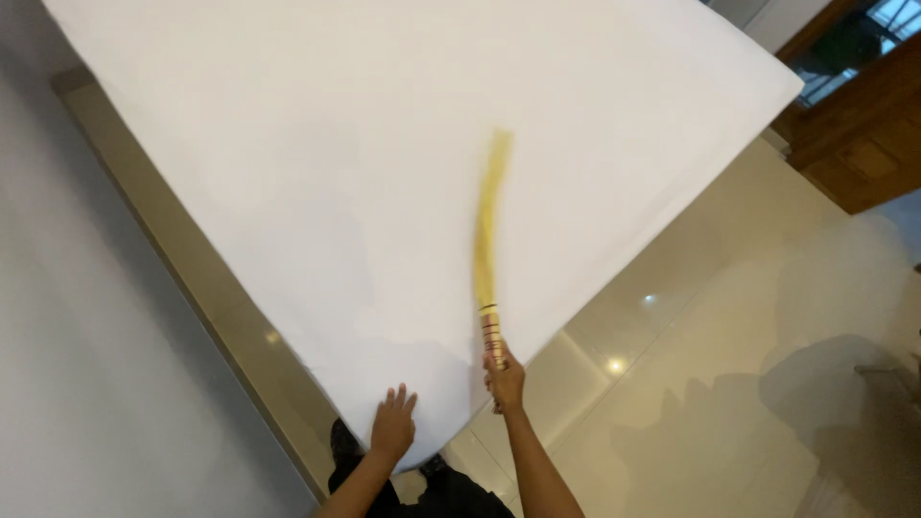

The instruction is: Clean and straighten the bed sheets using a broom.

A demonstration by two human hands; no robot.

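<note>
A large white sheet covers a bed (384, 163) that fills most of the view. My right hand (505, 380) grips the banded handle of a yellow hand broom (487, 240), whose bristles stretch forward over the sheet and look blurred. My left hand (394, 425) rests flat on the near corner of the sheet, fingers spread, holding nothing.
A glossy beige tiled floor (729, 384) lies to the right of the bed. A white wall (86, 384) runs along the left, with a narrow strip of floor beside it. A dark wooden door or cabinet (859, 125) stands at the upper right.
</note>
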